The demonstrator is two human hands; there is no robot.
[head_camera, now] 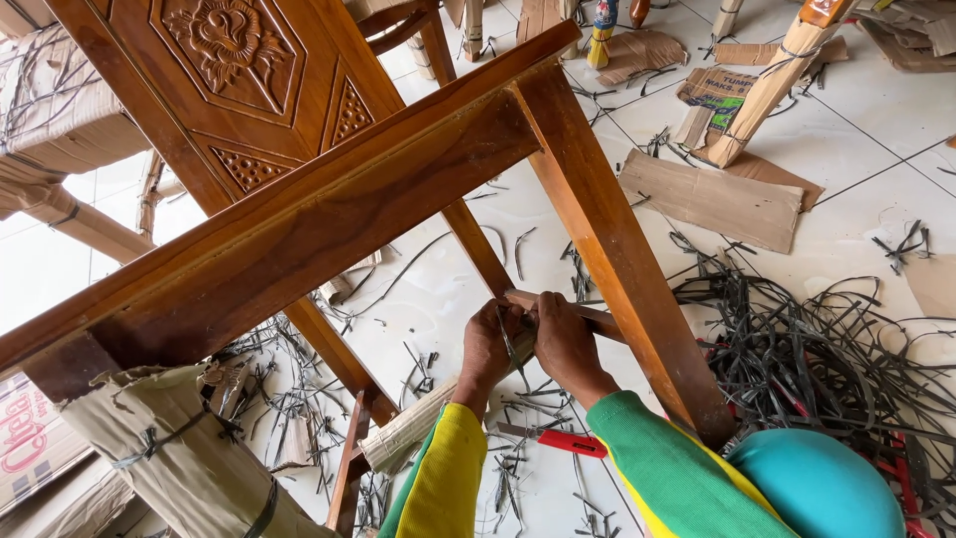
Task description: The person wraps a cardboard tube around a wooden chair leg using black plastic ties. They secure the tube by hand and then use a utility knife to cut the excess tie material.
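Leftmost, a chair leg wrapped in torn cardboard (189,458) is tied with black strap. Beside it slopes the wooden chair frame (299,229), its carved back panel (239,70) above. Under the frame, the left hand (490,347) is closed around a thin wooden rail (597,321), pinching a black strap (512,351) against it. The right hand (564,344) grips the same rail, touching the left. Below them a red-handled cutter (563,441) lies on the white tiled floor (856,130), and a heap of cut black straps (817,349) lies to the right.

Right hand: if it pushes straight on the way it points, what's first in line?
The right hand points up-left at the thin wooden rail it grips beside the left hand. Beyond, probably the dark diagonal leg; depth unclear.
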